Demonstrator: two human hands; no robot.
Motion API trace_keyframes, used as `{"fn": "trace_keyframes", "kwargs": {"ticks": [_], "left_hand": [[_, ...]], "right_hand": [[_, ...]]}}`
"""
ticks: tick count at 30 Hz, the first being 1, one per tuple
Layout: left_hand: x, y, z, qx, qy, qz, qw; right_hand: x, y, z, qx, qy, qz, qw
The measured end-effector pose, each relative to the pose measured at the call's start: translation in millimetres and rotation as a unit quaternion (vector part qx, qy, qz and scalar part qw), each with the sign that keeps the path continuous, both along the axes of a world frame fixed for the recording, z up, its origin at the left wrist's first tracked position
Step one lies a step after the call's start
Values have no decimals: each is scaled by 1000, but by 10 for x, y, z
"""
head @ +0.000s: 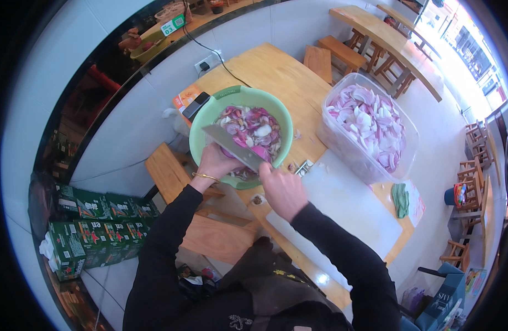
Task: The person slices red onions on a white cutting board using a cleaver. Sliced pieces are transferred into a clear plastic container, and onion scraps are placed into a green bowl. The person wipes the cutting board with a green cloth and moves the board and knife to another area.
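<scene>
Over the light green plastic basin (285,124), my right hand (283,188) grips the handle of a wide-bladed kitchen knife (233,145). The blade slants across the basin, its tip towards the upper left. My left hand (217,162), with a gold bracelet at the wrist, is at the basin's near side behind the blade. Its fingers are around a purple-red onion (227,152), mostly hidden by hand and blade. Onion skins and pieces (254,122) lie in the basin. To the right, a clear plastic tub (353,159) is heaped with cut onion (370,124).
A white cutting board (341,207) lies on the wooden table (270,68). A metal tool (304,168), green cloth (400,200) and black phone (196,105) are on the table. A wooden stool (167,169) and green beer cartons (109,236) stand left. A cable (221,62) reaches the table.
</scene>
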State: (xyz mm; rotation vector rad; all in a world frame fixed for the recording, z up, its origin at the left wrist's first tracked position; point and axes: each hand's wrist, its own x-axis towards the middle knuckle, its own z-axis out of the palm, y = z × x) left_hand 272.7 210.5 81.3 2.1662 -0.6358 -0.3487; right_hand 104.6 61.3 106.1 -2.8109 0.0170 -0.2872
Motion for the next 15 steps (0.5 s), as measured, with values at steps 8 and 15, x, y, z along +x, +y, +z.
{"fn": "trace_keyframes", "kwargs": {"ticks": [8, 15], "left_hand": [[-116, -34, 178, -23, -80, 22, 996], [68, 239, -236, -297, 267, 93, 912]], "right_hand": [[289, -135, -341, 49, 16, -79, 996], [3, -352, -166, 155, 8, -125, 980]]}}
